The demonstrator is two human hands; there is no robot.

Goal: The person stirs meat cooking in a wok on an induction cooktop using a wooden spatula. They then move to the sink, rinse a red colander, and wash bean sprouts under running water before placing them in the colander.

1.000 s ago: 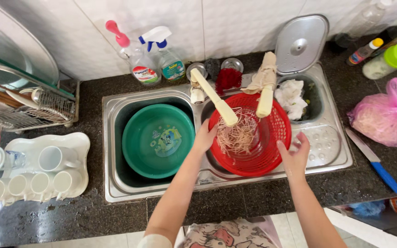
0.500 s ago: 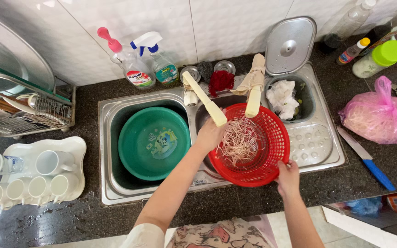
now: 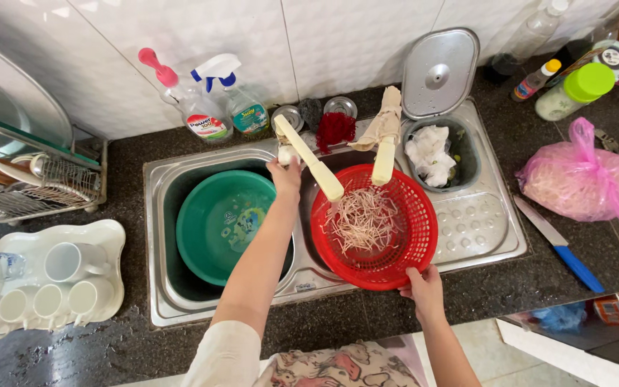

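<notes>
Red is the colour of the plastic basket (image 3: pixel 374 229) sitting in the right half of the steel sink (image 3: pixel 481 229); pale thin sprouts (image 3: pixel 363 218) lie inside it; the right hand (image 3: pixel 424 290) grips the basket's near rim with fingers curled tight on it; the left hand (image 3: pixel 286 174) reaches to the back of the sink, fingers closed around the cream tap (image 3: pixel 309 159); a green bowl (image 3: pixel 227 226) sits in the sink's left half; a blue-handled knife (image 3: pixel 560 247) lies right of the sink.
</notes>
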